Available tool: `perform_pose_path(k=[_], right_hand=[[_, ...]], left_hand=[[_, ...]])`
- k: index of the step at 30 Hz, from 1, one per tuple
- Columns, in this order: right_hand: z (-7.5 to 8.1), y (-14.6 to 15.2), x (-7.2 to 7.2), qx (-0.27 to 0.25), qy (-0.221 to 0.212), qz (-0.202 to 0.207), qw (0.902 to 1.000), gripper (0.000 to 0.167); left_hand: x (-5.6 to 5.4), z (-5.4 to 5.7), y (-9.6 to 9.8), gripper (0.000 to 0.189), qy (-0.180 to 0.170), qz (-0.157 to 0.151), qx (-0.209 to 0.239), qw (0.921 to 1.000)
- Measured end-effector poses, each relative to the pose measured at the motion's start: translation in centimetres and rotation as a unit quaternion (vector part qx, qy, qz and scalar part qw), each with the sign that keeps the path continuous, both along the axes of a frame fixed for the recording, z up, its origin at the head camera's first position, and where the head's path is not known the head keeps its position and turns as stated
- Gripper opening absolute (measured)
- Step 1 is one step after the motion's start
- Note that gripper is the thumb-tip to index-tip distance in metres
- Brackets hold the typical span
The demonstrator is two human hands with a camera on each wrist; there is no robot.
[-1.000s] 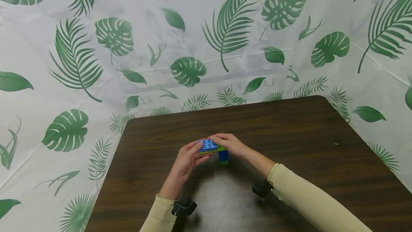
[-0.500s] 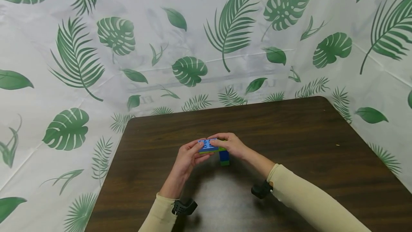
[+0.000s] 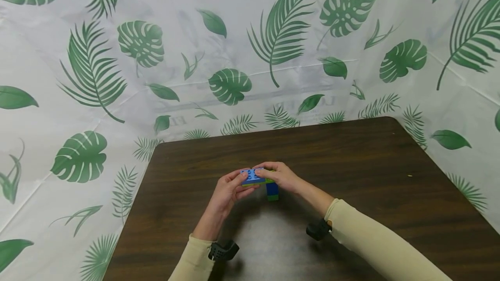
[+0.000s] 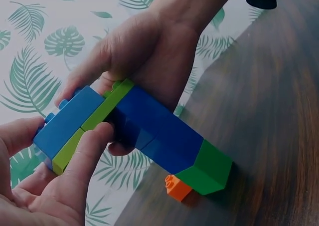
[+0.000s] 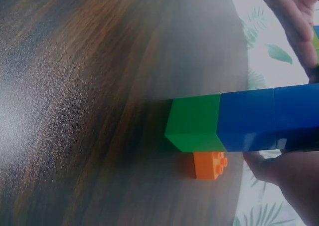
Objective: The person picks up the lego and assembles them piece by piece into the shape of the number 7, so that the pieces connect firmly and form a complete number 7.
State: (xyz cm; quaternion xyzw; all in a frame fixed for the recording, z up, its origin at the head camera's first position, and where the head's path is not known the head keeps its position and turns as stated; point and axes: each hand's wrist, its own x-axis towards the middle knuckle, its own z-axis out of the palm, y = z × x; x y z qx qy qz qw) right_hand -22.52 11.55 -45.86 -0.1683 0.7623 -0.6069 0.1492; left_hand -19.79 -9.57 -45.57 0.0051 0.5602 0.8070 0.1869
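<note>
Head | left grip (image 3: 229, 189), right grip (image 3: 283, 177) | both hold light-blue brick (image 3: 251, 177)

- Block col. (image 3: 272, 191) on bench (image 3: 351, 159), approx. midway btwn L & R edges, slightly twd L
- Loose brick (image 4: 178, 188) on bench, behind col. base, far-edge side
- Slabs (image 4: 108, 107) atop col., overhanging L
- Top brick (image 4: 70, 118) on slabs
- Backdrop (image 3: 242, 47) behind far edge

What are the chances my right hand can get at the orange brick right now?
Probably not without letting go first: your right hand is holding the brick tower up top, while the orange brick sits low, down by the green bottom brick.
</note>
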Motion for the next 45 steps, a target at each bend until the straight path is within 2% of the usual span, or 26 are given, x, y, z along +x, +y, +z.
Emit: perform_pose_path(k=[8,14,17,20,23,25,28,30,32,35,39,42,45], right_hand=[[0.1,-0.1,0.0,0.003,0.013,0.002,0.9999,0.034],[0.0,0.3,-0.1,0.025,0.007,0.016,0.9995,0.037],[0.0,0.8,-0.2,0.036,0.006,0.024,0.9991,0.043],[0.0,1.1,-0.3,0.029,-0.018,0.025,0.9991,0.054],[-0.2,1.4,-0.7,0.021,-0.036,0.002,0.9991,0.063],[-0.5,1.7,-1.0,0.022,-0.028,-0.025,0.9990,0.059],[-1.4,2.2,-1.4,0.069,0.029,-0.066,0.9951,0.041],[-2.1,2.6,-1.4,0.119,0.071,-0.078,0.9873,0.028],[-2.9,2.9,-1.4,0.180,0.119,-0.072,0.9737,0.024],[-4.0,3.2,-1.3,0.259,0.177,-0.043,0.9487,0.033],[-4.8,3.5,-1.1,0.329,0.225,0.003,0.9170,0.043],[-5.1,3.6,-1.0,0.356,0.241,0.018,0.9026,0.041],[-5.4,3.6,-1.0,0.368,0.247,0.015,0.8964,0.036]], left_hand=[[-0.1,0.0,-0.1,0.045,0.015,-0.001,0.004,0.9999],[0.0,-0.2,-0.1,0.045,0.017,-0.020,-0.005,0.9996],[0.1,-0.1,0.0,0.046,0.011,-0.024,-0.005,0.9996],[0.1,-0.1,-0.1,0.048,0.011,-0.027,-0.009,0.9995],[0.1,-0.1,-0.1,0.050,0.012,-0.029,-0.009,0.9995],[0.0,-0.1,-0.1,0.051,0.014,-0.031,-0.007,0.9994],[0.0,-0.1,-0.1,0.054,0.020,-0.035,-0.005,0.9992],[0.0,-0.2,-0.1,0.055,0.022,-0.037,-0.010,0.9990],[0.0,-0.3,-0.1,0.054,0.025,-0.039,-0.020,0.9987],[-0.1,-0.4,0.0,0.051,0.035,-0.043,-0.037,0.9978],[0.0,-0.6,0.1,0.050,0.053,-0.052,-0.045,0.9963],[0.1,-0.6,0.1,0.052,0.061,-0.057,-0.045,0.9955],[0.0,-0.9,0.2,0.052,0.068,-0.059,-0.044,0.9950]])
